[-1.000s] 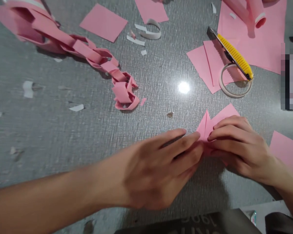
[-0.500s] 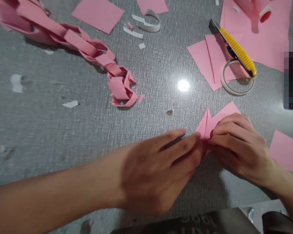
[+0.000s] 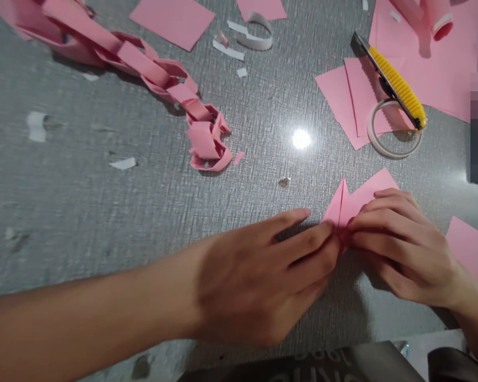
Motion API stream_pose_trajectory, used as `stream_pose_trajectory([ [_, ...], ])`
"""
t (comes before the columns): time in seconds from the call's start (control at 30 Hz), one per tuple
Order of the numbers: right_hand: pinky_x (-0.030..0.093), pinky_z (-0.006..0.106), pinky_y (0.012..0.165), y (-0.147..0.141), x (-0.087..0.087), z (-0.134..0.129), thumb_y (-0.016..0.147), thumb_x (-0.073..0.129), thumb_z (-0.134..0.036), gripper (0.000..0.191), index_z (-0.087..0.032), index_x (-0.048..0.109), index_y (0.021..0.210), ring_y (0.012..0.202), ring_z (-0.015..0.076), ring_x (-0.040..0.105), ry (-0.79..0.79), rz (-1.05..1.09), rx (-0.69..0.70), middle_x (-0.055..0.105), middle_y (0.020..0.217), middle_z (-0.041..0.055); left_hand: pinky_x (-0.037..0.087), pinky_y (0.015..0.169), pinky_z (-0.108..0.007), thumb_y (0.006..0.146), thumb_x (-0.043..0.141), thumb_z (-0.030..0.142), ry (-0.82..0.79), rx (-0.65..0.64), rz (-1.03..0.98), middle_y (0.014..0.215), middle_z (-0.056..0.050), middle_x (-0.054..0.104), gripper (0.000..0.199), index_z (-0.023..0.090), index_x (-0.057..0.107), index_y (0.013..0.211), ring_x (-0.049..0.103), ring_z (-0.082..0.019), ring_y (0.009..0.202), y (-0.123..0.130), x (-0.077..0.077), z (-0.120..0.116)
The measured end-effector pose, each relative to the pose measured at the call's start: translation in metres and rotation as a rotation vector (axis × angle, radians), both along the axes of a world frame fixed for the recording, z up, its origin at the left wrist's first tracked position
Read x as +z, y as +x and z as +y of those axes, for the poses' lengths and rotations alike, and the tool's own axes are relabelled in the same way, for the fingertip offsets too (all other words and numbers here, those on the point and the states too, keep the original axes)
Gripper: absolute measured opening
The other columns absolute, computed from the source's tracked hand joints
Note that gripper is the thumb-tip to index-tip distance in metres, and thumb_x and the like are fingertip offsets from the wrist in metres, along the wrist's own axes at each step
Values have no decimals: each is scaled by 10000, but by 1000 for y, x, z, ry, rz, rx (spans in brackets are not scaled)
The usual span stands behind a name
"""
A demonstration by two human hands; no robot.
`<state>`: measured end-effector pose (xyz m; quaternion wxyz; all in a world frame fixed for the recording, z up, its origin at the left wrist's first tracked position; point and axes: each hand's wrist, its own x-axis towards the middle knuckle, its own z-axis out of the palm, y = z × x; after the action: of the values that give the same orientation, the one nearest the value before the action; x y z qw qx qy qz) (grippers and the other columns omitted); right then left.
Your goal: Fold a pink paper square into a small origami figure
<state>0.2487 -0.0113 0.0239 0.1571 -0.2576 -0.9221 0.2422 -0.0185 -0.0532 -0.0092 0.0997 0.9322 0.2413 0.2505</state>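
Note:
A piece of pink paper [image 3: 376, 193] with a creased, pointed fold on its left side is held between both hands, low over the grey table. My left hand [image 3: 279, 270] grips its lower left part with the fingertips, while the index finger is stretched out apart from it. On the other side, my right hand [image 3: 410, 239] pinches the paper near its middle, with fingers curled over it. The thumbs and the paper's lower part are mostly hidden.
A chain of folded pink paper links [image 3: 143, 63] runs along the upper left. A yellow box cutter [image 3: 398, 85] lies across a tape roll [image 3: 374, 135] and pink sheets [image 3: 334, 95]. Another pink sheet [image 3: 470, 252] is at right. White paper scraps [image 3: 123, 163] dot the table.
The view has shifted slightly, so the tabletop things sit a little further right. Both hands keep their hold on the folded pink paper, with only slight finger movement.

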Motion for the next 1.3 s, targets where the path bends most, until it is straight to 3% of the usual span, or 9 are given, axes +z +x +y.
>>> stream_pose_trajectory([
  [0.17,500,520,1075,4,-2,-2,1010,581,-35,257,-203,699,1165,1081,264,681,21,-8,10,796,1132,73,537,1105,-420,1108,549,159,-11,-19,-39,1275,-47,797,271,163,819,1123,675,-230,1242,-1,-1,4],
  [0.37,514,523,1071,5,-4,-2,996,572,-9,288,-201,715,1156,1091,259,698,46,-9,33,815,1150,67,563,943,-412,1117,486,117,-38,-46,-5,1152,-26,799,357,196,813,999,667,-209,1083,-3,0,8],
  [0.53,530,492,1061,3,-5,-4,1047,577,-44,224,-195,725,1123,1045,244,718,89,-26,18,831,1123,71,566,972,-410,1108,522,112,-34,-30,-2,1145,-10,810,299,204,806,1081,679,-204,1076,-3,1,7],
  [0.8,545,473,1087,2,-3,-5,1046,584,-29,220,-166,725,1142,1055,219,768,67,-8,20,845,1123,74,565,998,-391,1081,576,114,-4,-39,-54,1140,-2,813,279,212,809,963,687,-194,1070,-2,-3,9],
  [0.97,551,472,1065,4,-5,-4,1057,601,-36,167,-131,727,1111,1040,230,758,72,16,29,841,1143,108,545,1046,-398,1120,501,101,-57,-35,-15,1216,-5,817,333,191,811,1039,691,-193,1121,-3,2,8],
  [1.13,578,510,1049,6,-9,-5,1050,616,-52,191,-158,721,1169,1126,271,745,59,-2,23,825,1206,106,525,1143,-378,1061,600,117,-100,-38,-32,1349,-34,787,258,184,804,1204,675,-206,1284,-3,2,4],
  [1.3,621,502,990,6,-2,-4,1023,589,-29,280,-179,724,1217,1145,283,744,2,16,1,799,1211,119,522,1187,-385,1104,565,158,-69,-39,17,1392,-34,781,268,197,817,1185,659,-200,1334,-4,0,1],
])
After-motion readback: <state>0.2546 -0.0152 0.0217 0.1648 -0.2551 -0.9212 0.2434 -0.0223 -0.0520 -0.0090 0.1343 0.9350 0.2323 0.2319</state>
